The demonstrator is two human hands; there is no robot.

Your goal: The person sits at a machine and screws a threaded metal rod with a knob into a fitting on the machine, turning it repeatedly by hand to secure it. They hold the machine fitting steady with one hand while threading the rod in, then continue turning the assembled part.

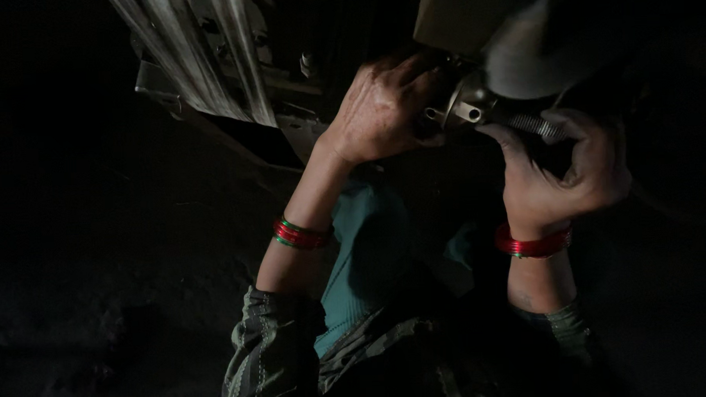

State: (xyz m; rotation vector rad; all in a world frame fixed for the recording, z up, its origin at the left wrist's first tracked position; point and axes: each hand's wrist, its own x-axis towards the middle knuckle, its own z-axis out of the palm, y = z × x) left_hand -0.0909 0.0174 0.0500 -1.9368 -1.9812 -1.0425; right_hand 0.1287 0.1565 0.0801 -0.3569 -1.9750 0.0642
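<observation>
Left hand (381, 107) curled over top of metal fitting (469, 107) | right hand (565, 171) closed on threaded rod (537, 125) just right of fitting | machine frame (207, 55) left of fitting | red bangles (531, 245) on wrists

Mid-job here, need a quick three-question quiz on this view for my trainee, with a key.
1. True or false: the left hand rests flat on the floor.
2. What does the right hand grip? A) a cloth B) a ridged metal handle C) a bottle
3. What is worn on both wrists?

Key: 1. False, it is pressed against the metal fitting on the machine. 2. B. 3. Red and green bangles.
</observation>
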